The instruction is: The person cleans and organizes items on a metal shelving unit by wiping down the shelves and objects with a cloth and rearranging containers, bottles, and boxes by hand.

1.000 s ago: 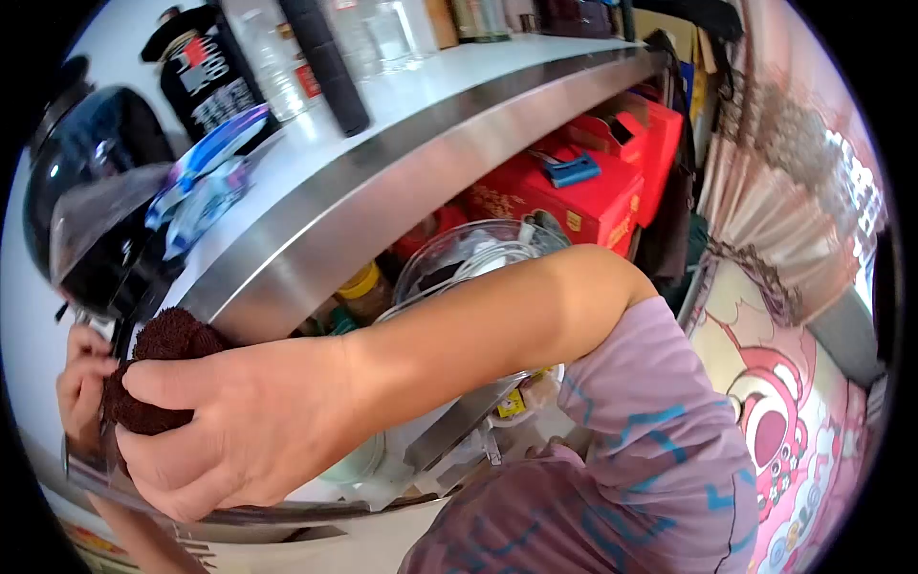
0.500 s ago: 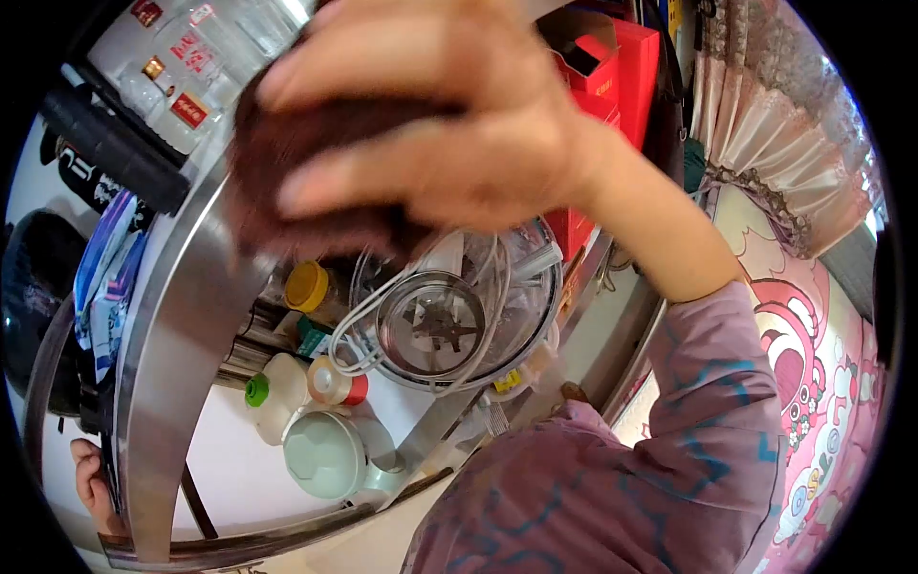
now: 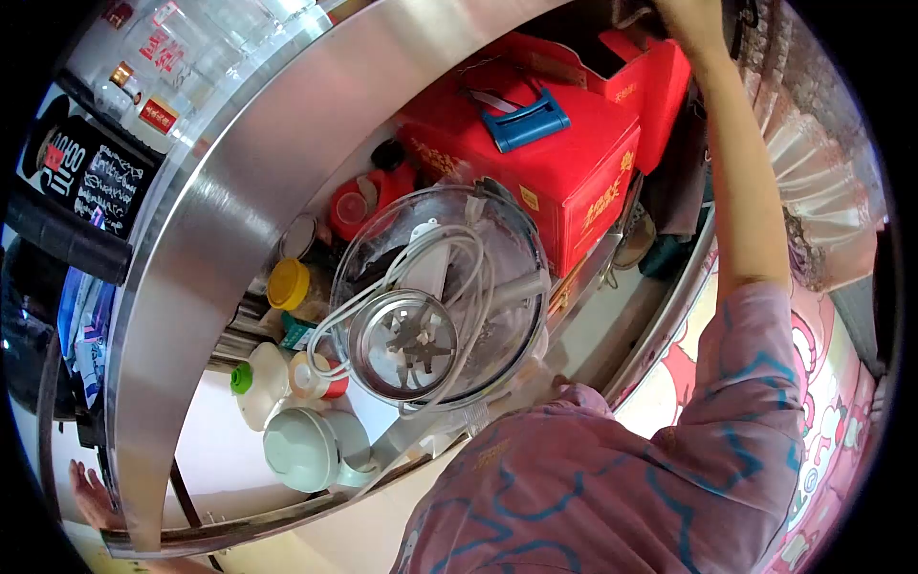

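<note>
My right arm reaches to the top right, and my right hand point(image 3: 687, 17) is partly cut off by the frame edge above a dark gap behind the red boxes. Its fingers are hidden, and a small dark brown patch shows beside it. What it holds, if anything, I cannot make out. A red box with gold print point(image 3: 535, 143) stands nearest below it, with a blue handle piece point(image 3: 526, 121) on top. At the far lower left, my left hand point(image 3: 93, 493) rests by the metal shelf edge point(image 3: 143, 450), fingers stretched and apart, nothing visible in them.
A clear round tub point(image 3: 512, 316) holds a white cord point(image 3: 475, 273) and a metal blade ring point(image 3: 402, 344). Beside it are a yellow-lidded jar point(image 3: 287, 284), a tape roll point(image 3: 308, 375), a green-capped bottle point(image 3: 263, 387) and a pale green pot point(image 3: 301, 450). Glass bottles point(image 3: 182, 57) stand upper left.
My right hand, which gripped a dark maroon soft thing close to the camera, has moved away to the top right. The red boxes are uncovered. My left hand's fingers have straightened from a curl.
</note>
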Demonstrator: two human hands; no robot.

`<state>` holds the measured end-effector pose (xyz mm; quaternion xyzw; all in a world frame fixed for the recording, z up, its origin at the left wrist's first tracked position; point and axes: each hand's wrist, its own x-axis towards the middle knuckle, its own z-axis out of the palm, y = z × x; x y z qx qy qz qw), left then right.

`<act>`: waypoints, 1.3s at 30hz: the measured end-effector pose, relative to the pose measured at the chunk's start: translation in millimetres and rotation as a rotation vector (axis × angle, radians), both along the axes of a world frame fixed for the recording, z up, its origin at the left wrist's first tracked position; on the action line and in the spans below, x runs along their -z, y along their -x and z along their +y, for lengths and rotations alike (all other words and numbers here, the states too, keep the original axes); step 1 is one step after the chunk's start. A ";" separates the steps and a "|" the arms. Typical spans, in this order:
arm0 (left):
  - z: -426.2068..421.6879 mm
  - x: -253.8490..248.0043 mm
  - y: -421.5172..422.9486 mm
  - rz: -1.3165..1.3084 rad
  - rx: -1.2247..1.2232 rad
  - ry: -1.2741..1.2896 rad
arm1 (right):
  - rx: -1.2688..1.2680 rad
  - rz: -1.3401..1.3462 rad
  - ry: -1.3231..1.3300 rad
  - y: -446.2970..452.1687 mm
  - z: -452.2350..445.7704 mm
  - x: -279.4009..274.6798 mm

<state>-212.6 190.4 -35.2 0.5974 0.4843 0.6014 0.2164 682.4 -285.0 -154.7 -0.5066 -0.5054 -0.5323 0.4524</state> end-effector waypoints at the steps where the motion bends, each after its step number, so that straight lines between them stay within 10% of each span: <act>1: -32.1 12.8 -30.1 -0.194 0.007 -0.117 | 0.010 0.006 -0.043 -16.2 -1.4 -0.3; 3: -110.8 39.1 -112.2 -0.535 0.046 -0.399 | 0.005 0.036 -0.040 -42.6 -8.4 -1.5; 10: -233.6 76.7 -180.3 -0.234 0.360 -0.328 | 0.273 0.107 -0.203 -90.2 -12.9 5.1; 15: -251.7 77.3 -238.0 -0.019 0.090 -0.286 | 0.168 0.584 -0.352 -48.3 -1.8 6.7; 26: -254.7 80.3 -260.4 -0.213 -0.095 -0.296 | 0.299 -0.077 -0.144 56.8 19.3 36.8; 31: -256.9 83.9 -263.2 -0.147 -0.105 -0.344 | -0.244 -0.148 0.124 70.9 2.2 55.8; 34: -261.4 87.3 -268.4 -0.092 -0.158 -0.383 | -0.959 0.345 0.199 76.1 -17.5 88.1; 39: -229.3 93.3 -196.0 0.210 -0.545 -0.554 | -1.363 0.971 -0.247 75.7 -59.2 181.2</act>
